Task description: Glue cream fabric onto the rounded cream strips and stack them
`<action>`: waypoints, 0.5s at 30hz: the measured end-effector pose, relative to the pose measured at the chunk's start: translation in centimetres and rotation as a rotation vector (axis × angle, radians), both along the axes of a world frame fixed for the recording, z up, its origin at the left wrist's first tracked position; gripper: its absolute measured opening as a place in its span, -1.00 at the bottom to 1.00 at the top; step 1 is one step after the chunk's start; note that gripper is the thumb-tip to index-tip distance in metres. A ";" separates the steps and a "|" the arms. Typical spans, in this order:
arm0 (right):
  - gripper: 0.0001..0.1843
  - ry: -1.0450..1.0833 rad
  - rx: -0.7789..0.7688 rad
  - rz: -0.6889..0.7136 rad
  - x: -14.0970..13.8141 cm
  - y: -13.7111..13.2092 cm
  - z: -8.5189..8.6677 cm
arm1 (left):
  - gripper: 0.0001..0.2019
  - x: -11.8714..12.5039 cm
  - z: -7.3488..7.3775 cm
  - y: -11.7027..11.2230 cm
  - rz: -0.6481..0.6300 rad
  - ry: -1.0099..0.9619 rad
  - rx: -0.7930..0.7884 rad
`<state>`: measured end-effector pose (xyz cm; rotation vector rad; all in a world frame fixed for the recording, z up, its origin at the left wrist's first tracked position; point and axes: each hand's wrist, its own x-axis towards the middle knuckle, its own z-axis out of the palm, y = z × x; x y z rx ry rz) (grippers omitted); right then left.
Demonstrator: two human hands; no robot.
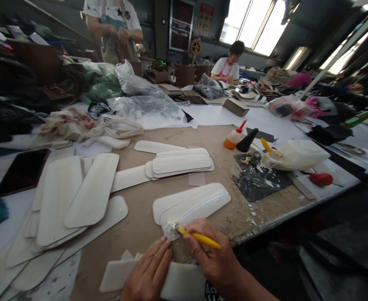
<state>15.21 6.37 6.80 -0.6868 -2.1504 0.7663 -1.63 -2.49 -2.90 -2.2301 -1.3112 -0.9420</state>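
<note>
Between the fingers of my right hand [213, 251] is a yellow-handled brush [203, 239], its bristles coated in whitish paste. The brush tip touches the near end of a long white rounded panel [199, 205], where a wet, shiny streak runs along the surface. Another white panel [161, 207] lies partly under it. My left hand [151, 269] lies flat with fingers stretched out, its fingertips at the near end of the coated panel. Beneath and beside this hand are more white pieces [116, 276], partly hidden by it.
White panels [60, 196] overlap at left beside a phone [22, 172]; another stack [182, 162] lies mid-table. At right are a red-tipped bottle [234, 137], a paste-smeared black sheet [261, 179], a white container [306, 154] and a red object [321, 179]. Two people work beyond plastic bags [146, 104].
</note>
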 end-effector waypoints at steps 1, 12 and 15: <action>-0.86 0.030 -0.033 -0.014 0.2 0.2 -0.1 | -0.66 0.3 0.3 -0.2 0.014 -0.018 -0.032; -0.91 -0.009 0.043 -0.236 3.7 3.1 0.3 | -0.66 1.1 1.9 -0.9 0.105 -0.045 -0.175; -0.89 0.056 -0.105 -0.030 1.3 1.0 -0.1 | -0.65 1.0 1.0 -0.6 0.064 -0.057 -0.090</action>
